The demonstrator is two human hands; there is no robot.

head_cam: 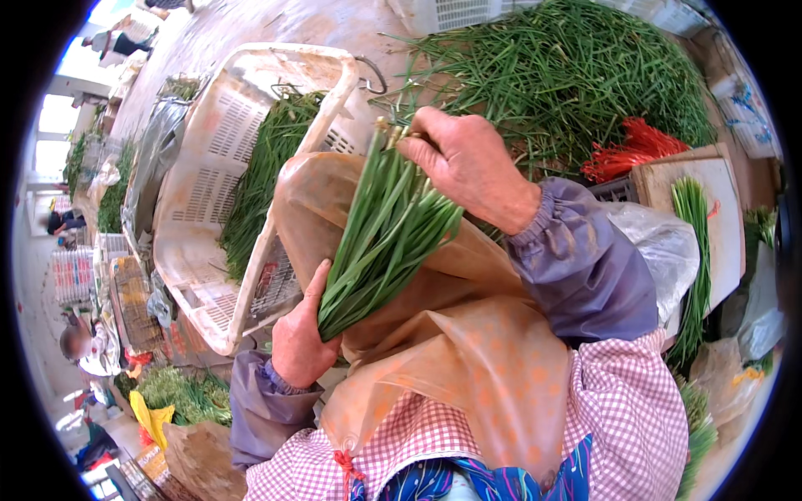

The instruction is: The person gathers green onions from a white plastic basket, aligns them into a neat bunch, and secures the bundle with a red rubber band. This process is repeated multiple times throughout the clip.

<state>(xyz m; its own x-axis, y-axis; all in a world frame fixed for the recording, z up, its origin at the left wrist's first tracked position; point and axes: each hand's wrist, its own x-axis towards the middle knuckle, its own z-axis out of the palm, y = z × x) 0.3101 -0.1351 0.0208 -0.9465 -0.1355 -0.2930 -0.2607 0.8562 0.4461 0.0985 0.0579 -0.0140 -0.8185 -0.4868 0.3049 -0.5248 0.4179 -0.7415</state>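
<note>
A bunch of long flat green leaves, which look like garlic chives (382, 238), lies slantwise over my apron-covered lap. My left hand (304, 341) grips its lower, leafy end, with the thumb along the side. At the upper end, my right hand (467, 163) pinches at the pale stem ends between thumb and fingers. Its fingertips are partly hidden, so how many stems they hold is unclear. The brown translucent plastic apron (489, 369) covers my knees beneath the bunch.
A tilted white plastic crate (207, 156) holding greens (269, 175) stands left of my knee. A large heap of loose greens (583, 69) lies ahead. Red ties (633, 150) sit by a board (723, 232) bearing a tied bunch (692, 263). Another person (94, 347) is at far left.
</note>
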